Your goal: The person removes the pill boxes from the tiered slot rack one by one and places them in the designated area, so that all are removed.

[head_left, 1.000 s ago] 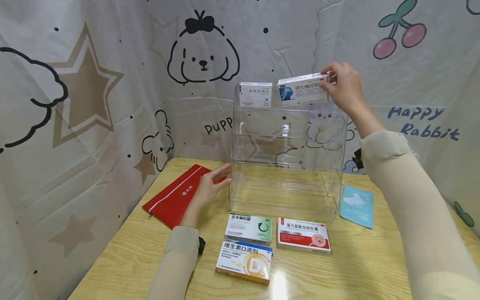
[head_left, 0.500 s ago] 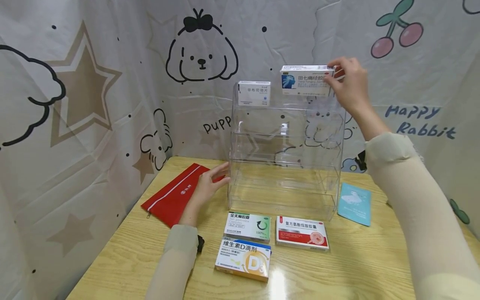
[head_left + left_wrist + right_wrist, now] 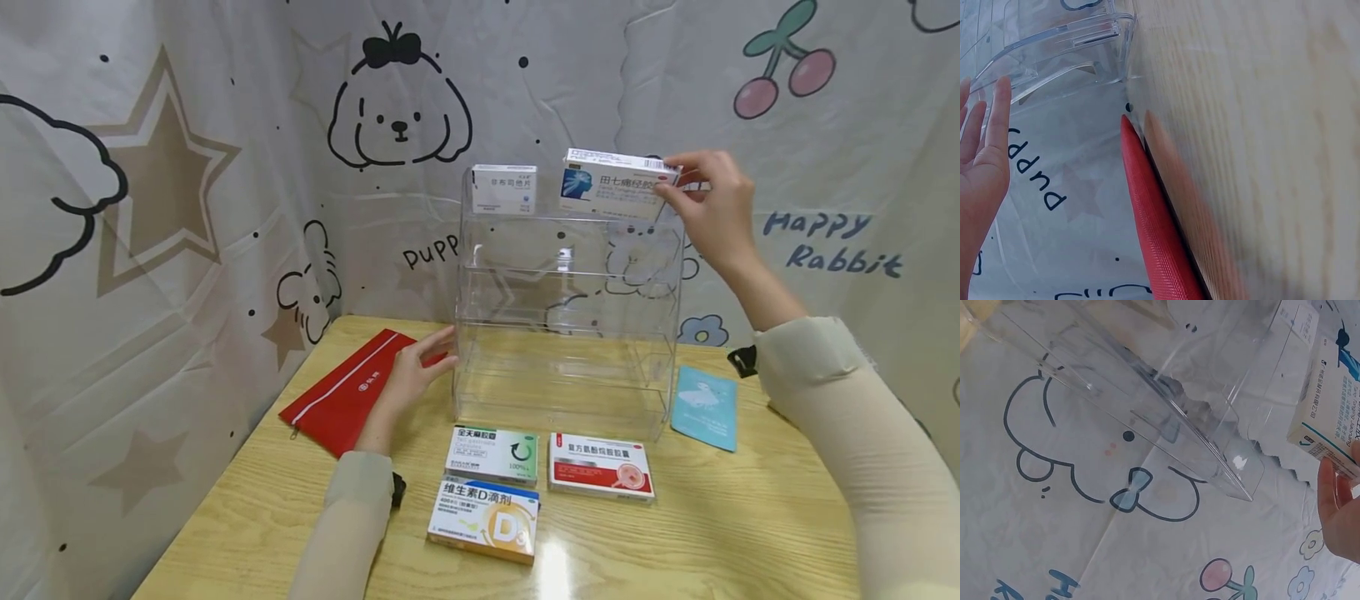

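Observation:
My right hand (image 3: 716,208) pinches the right end of a white medicine box (image 3: 611,185) with a blue head picture, thumb in front. The box tilts slightly down to the right at the top tier of a clear acrylic rack (image 3: 566,333). In the right wrist view, the held box (image 3: 1329,394) is above the rack's corner (image 3: 1235,469). On the left of that tier stands a smaller white medicine box (image 3: 504,190). My left hand (image 3: 412,371) has its fingers extended, fingertips right at the rack's left side; the left wrist view shows these fingers (image 3: 999,119) loosely straight.
Before the rack lie a green-and-white medicine box (image 3: 492,454), an orange-and-white vitamin D box (image 3: 483,521) and a red-and-white medicine box (image 3: 602,467). A red zip pouch (image 3: 348,387) lies to the left, a teal packet (image 3: 705,408) to the right. Printed curtain (image 3: 555,100) hangs behind.
My right hand raised the medicine box off the top tier, then lowered it a little further right; its tilt now runs down to the right. The left hand stays at the rack's side.

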Tool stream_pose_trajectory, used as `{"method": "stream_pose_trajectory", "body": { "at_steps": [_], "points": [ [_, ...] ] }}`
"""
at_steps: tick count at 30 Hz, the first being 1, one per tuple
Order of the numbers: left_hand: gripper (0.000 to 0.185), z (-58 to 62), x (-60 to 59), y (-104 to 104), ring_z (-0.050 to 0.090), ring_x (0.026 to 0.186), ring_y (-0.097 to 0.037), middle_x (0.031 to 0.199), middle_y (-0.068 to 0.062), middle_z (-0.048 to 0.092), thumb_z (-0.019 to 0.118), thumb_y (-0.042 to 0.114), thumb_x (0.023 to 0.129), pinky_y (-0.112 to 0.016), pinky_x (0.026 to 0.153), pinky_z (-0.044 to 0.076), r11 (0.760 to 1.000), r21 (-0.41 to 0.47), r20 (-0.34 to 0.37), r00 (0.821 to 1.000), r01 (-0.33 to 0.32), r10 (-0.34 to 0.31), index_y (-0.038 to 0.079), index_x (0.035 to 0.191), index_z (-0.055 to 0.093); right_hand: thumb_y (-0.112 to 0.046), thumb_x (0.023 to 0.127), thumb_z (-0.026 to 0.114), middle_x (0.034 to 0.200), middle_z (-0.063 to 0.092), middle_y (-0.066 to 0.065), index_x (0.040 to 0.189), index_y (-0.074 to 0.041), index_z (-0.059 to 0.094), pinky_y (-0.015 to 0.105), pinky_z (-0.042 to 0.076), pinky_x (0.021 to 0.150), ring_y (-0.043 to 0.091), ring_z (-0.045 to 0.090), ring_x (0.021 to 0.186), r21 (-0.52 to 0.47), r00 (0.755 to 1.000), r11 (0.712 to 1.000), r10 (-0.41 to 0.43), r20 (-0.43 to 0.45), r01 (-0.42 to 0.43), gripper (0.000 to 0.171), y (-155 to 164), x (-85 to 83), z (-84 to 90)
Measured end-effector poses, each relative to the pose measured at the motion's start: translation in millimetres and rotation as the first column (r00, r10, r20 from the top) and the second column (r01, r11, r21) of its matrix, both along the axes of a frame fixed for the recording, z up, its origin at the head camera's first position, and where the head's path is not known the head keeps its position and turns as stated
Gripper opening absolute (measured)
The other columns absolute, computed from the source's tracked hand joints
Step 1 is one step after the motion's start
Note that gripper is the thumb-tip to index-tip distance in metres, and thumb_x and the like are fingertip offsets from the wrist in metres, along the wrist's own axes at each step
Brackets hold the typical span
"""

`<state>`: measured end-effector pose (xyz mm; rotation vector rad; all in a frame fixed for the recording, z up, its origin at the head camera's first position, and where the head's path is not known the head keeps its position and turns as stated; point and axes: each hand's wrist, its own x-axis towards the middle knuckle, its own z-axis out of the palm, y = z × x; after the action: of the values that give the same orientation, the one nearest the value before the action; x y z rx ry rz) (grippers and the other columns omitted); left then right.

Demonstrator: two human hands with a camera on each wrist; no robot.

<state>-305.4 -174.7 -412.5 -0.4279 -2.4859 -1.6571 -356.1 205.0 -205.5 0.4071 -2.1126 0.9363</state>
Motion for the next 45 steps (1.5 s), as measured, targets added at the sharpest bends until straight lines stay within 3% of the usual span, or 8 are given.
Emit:
{"method": "stream_pose_trajectory", "body": {
  "at_steps": [11, 22, 29, 38, 45],
  "points": [
    [0.058, -0.4, -0.8, -2, 0.054, 0.133, -0.03, 0.148, -0.012, 0.051, 0.066, 0.01, 0.092, -0.046, 0.106, 0.048, 1.0, 0.002, 0.005, 1.0, -0.009, 0.009, 0.014, 0.146, 0.047, -0.011, 0.09, 0.07, 0.098, 0.046, -0.029, 0.118, -0.002, 0.065, -0.003, 0.045, 0.076, -0.011, 0.051, 0.091, 0.002, 0.994, 0.995, 0.097, 0.046, -0.097, 0.03, 10, 42.4, -36.8],
    [0.057, -1.6, 0.6, -2, 0.054, 0.132, -0.032, 0.147, -0.014, 0.051, 0.066, 0.008, 0.092, -0.047, 0.106, 0.048, 1.0, 0.004, -0.016, 1.0, 0.0, 0.0, 0.011, 0.146, 0.047, 0.003, 0.083, 0.073, 0.096, 0.051, -0.027, 0.109, 0.003, 0.067, -0.001, 0.048, 0.073, -0.016, 0.054, 0.088, 0.077, 0.98, 0.978, 0.194, 0.045, -0.197, 0.027, 22, 84.9, -83.0],
    [0.056, -2.3, 0.0, -2, 0.053, 0.133, -0.033, 0.146, -0.018, 0.052, 0.065, 0.008, 0.093, -0.049, 0.105, 0.048, 1.0, 0.009, -0.013, 1.0, 0.008, -0.008, 0.01, 0.146, 0.047, 0.012, 0.076, 0.074, 0.095, 0.057, -0.018, 0.104, 0.0, 0.069, 0.004, 0.053, 0.071, -0.013, 0.058, 0.086, 0.092, 0.954, 0.95, 0.291, 0.075, -0.297, 0.031, 26, 115.0, -115.6],
    [0.057, -2.9, -1.4, 0, 0.052, 0.134, -0.032, 0.147, -0.016, 0.051, 0.065, 0.008, 0.093, -0.048, 0.106, 0.048, 1.0, 0.017, -0.005, 1.0, 0.019, -0.019, 0.011, 0.147, 0.046, 0.006, 0.077, 0.077, 0.097, 0.063, -0.012, 0.103, -0.01, 0.07, 0.008, 0.055, 0.068, -0.013, 0.058, 0.087, 0.125, 0.95, 0.954, 0.245, 0.194, -0.272, 0.032, 35, 154.3, -144.4],
    [0.057, -3.7, -0.7, 0, 0.052, 0.134, -0.032, 0.149, -0.016, 0.049, 0.064, 0.009, 0.094, -0.048, 0.106, 0.047, 1.0, 0.01, -0.006, 1.0, 0.015, -0.015, 0.008, 0.147, 0.045, 0.003, 0.079, 0.076, 0.097, 0.063, -0.014, 0.101, -0.012, 0.069, 0.013, 0.057, 0.067, -0.011, 0.059, 0.087, 0.099, 0.923, 0.951, 0.254, 0.289, -0.293, 0.028, 39, 174.2, -164.4]
  ]
}}
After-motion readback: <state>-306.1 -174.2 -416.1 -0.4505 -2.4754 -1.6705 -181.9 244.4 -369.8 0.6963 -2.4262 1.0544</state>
